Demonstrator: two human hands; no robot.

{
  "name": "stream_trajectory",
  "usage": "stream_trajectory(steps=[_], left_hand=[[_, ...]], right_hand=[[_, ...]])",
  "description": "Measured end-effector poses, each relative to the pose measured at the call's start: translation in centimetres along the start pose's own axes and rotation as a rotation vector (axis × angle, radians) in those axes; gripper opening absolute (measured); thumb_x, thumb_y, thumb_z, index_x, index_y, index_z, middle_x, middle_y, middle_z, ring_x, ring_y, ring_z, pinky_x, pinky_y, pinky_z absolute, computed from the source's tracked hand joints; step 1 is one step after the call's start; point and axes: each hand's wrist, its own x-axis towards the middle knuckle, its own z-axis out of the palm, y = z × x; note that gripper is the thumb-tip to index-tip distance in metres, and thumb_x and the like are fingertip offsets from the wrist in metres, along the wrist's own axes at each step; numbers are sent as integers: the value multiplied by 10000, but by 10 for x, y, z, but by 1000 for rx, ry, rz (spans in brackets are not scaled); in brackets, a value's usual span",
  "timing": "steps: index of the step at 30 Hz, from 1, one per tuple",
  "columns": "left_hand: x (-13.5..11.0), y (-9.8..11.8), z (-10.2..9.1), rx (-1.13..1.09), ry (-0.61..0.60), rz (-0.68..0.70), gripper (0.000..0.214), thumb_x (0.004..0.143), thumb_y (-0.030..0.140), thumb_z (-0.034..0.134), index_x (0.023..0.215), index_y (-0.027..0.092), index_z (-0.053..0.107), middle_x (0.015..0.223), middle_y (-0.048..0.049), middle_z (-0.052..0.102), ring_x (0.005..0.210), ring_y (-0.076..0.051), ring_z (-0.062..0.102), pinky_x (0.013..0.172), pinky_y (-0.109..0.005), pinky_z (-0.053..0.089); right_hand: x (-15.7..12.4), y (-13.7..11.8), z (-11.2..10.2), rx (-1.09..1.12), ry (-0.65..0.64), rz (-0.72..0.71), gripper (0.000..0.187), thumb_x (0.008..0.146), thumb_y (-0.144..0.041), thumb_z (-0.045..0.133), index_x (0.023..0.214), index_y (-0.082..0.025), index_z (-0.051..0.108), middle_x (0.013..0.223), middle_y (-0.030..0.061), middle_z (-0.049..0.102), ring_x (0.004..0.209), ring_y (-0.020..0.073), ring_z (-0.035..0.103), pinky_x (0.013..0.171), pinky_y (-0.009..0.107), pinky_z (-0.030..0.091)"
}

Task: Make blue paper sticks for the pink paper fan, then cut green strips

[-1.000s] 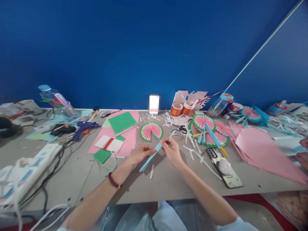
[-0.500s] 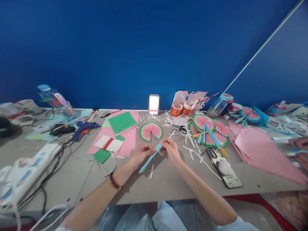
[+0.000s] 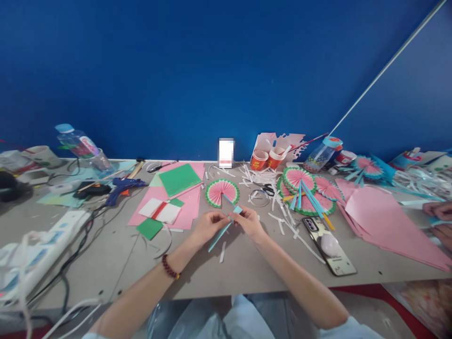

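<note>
A light blue folded paper strip [image 3: 221,231] slants between both hands above the grey table [image 3: 247,263]. My left hand [image 3: 207,225] pinches the strip near its middle, fingers closed, a red bead bracelet on its wrist. My right hand [image 3: 249,221] pinches the strip's upper end [image 3: 237,210], fingers closed. Just beyond the hands lies a round pink and green pleated paper fan [image 3: 222,192] with a blue stick. A white paper sliver [image 3: 222,252] lies on the table below the strip.
Pink and green sheets [image 3: 178,188] lie left of the fan. More paper fans [image 3: 305,188], scissors [image 3: 267,189], white scraps and red cups [image 3: 266,159] sit right. A phone [image 3: 329,246] lies near the front edge. Power strip [image 3: 42,249], cables, glue gun [image 3: 122,187] at left. Another person's hands [image 3: 439,221] at far right.
My hands have drawn slightly closer together and the strip's upper end has bent over between my right fingers. The other person's hands at the far right have shifted a little.
</note>
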Motion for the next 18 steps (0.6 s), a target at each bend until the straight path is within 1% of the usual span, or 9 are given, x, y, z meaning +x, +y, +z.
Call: stream_trajectory(steps=[4, 9, 13, 18], left_hand=[[1, -1, -5, 23, -30, -65, 363, 638, 498, 701, 692, 142, 657, 630, -23, 632, 561, -131, 547, 523, -225, 393], [2, 0, -10, -10, -91, -89, 366, 620, 486, 721, 714, 136, 671, 614, -9, 606, 533, -109, 508, 510, -217, 361], [4, -1, -11, -26, -75, -106, 347, 602, 469, 739, 714, 145, 684, 574, 10, 583, 508, -95, 478, 493, -212, 333], [4, -1, -10, -16, -31, -83, 334, 584, 459, 747, 681, 144, 690, 564, 6, 586, 510, -102, 483, 495, -216, 339]], right_hand=[[2, 0, -3, 61, 39, 11, 296, 628, -414, 726, 581, -164, 572, 477, -41, 501, 444, 86, 438, 448, 216, 340], [3, 0, -4, 103, 84, 13, 308, 611, -422, 737, 574, -166, 572, 471, -40, 501, 440, 88, 438, 446, 220, 345], [3, 0, -4, 117, 111, 14, 301, 611, -422, 734, 583, -168, 575, 471, -42, 502, 436, 88, 436, 446, 221, 345], [3, 0, -4, 109, 116, 6, 304, 624, -424, 726, 583, -168, 567, 466, -45, 493, 432, 83, 428, 438, 215, 331]])
